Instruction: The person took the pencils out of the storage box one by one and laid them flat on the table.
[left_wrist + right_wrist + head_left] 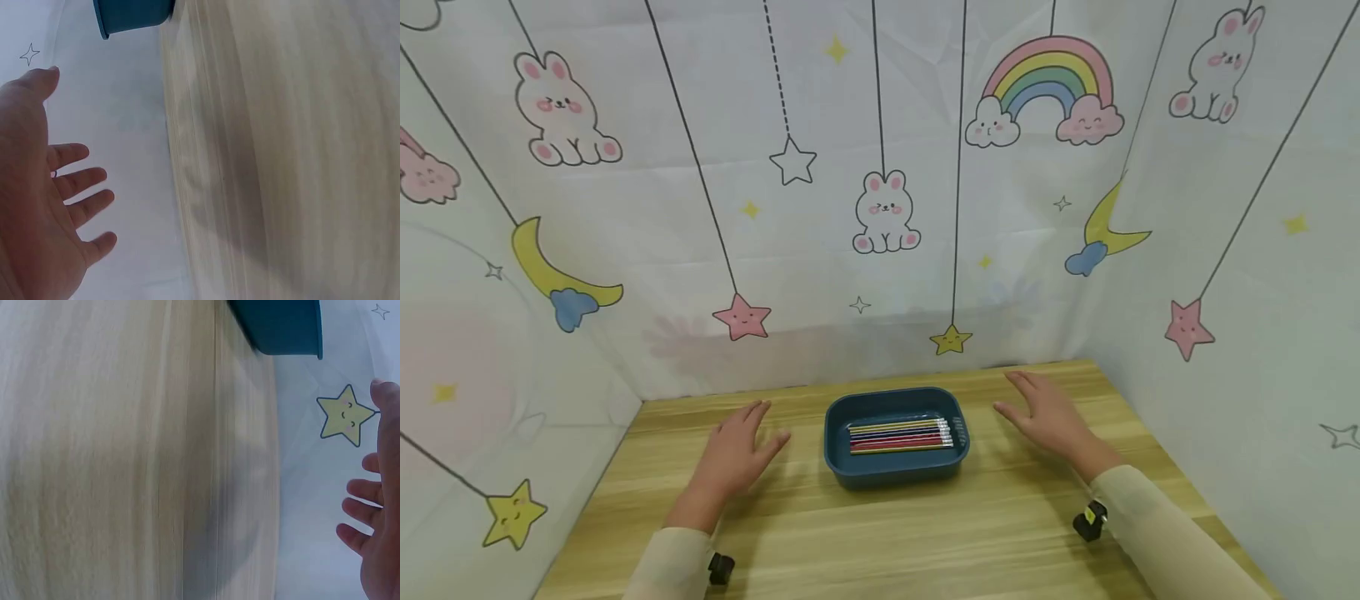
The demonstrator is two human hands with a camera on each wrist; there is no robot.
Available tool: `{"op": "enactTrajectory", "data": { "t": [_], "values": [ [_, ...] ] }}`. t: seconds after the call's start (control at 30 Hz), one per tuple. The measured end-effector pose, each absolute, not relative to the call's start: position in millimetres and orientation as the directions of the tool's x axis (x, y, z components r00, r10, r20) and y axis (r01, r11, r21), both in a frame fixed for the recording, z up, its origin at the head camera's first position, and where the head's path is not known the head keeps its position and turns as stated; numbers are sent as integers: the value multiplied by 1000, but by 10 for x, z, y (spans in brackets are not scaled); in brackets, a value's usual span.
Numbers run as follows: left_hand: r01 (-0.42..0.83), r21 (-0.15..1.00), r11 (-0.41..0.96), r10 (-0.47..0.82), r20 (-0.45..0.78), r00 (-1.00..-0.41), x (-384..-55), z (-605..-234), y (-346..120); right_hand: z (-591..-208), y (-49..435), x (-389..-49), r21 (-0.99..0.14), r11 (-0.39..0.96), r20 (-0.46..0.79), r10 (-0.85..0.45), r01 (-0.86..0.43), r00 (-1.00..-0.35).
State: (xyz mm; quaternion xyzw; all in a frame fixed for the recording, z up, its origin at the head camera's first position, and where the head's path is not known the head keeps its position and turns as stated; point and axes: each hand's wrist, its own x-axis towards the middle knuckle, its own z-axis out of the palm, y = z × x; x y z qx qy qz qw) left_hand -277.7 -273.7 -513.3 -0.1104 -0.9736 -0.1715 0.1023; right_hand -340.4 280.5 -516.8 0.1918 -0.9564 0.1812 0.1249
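A dark blue oblong tray [895,478] stands on the wooden table between my two hands. Inside it lie several pencils [895,437] side by side, their metal ferrules toward the right end. My left hand [736,454] hovers to the left of the tray, fingers spread and relaxed, holding nothing. On the other side my right hand [1051,418] is held above the table, thumb apart from the fingers, also holding nothing. Neither hand touches the tray. Each wrist view shows a corner of the tray [134,14] beyond the hand.
The wooden table [910,542] has pale grain and reaches back to a white cloth [820,275] printed with rabbits, stars and moons. The cloth hangs at the back and both sides. A small black device [1090,521] sits at each wrist, by the cream sleeves.
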Motion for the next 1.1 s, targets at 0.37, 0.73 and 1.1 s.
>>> {"op": "enactTrajectory", "data": {
  "t": [0.37,0.73,1.1],
  "values": [
    [332,467,820,228,266,-937,-2820,-5153,-2573,-5102,2641,-3342,-502,733,285,-360,-458,-888],
    [349,543,763,257,241,-936,-2828,-5148,-2275,-5136,2492,-3282,-569,668,273,-396,-479,-877],
    [313,560,767,265,168,-950,-2876,-5138,-2026,-5099,2295,-3273,-558,663,258,-432,-498,-864]
  ]
}}
